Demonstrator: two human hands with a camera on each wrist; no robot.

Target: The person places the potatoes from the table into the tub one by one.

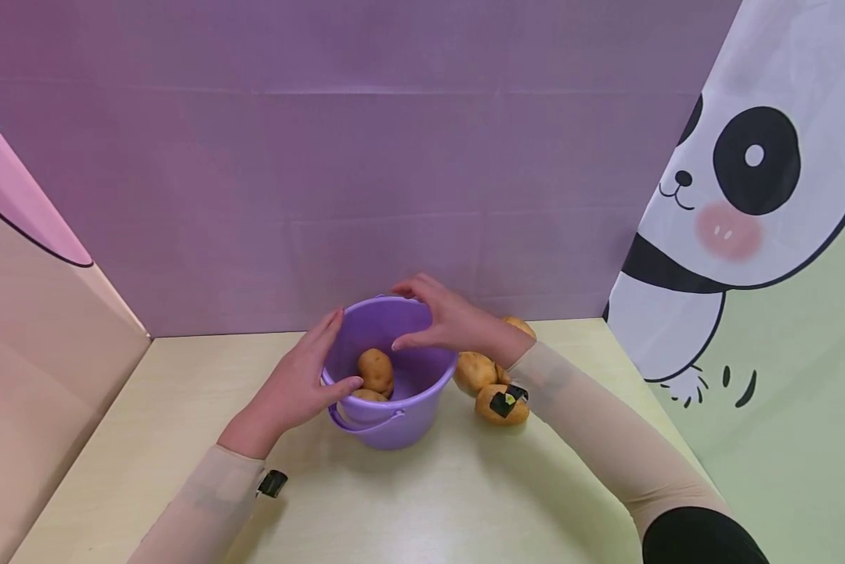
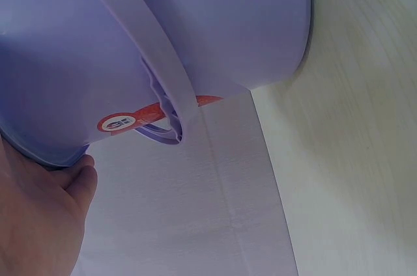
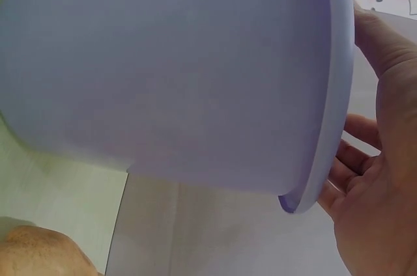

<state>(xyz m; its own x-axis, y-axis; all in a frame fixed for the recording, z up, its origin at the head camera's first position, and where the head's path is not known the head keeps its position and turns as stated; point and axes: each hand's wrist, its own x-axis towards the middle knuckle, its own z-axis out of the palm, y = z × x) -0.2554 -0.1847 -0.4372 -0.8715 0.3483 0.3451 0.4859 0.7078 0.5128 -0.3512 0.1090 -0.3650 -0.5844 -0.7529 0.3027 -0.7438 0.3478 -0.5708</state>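
Note:
A purple bucket stands on the table, with potatoes inside near its left wall. My left hand is at the bucket's left rim, its fingers stretched along the edge and the thumb reaching over the opening. In the left wrist view, fingertips meet the rim. Over the right side is my right hand, thumb and fingers spread wide apart across the rim and opening. The right wrist view hides its fingertips behind the rim. Neither hand holds a potato that I can see.
Several more potatoes lie just right of the bucket, partly under my right forearm. The bucket's handle hangs down at the front. A purple backdrop rises behind the pale table, with printed sheets on both sides.

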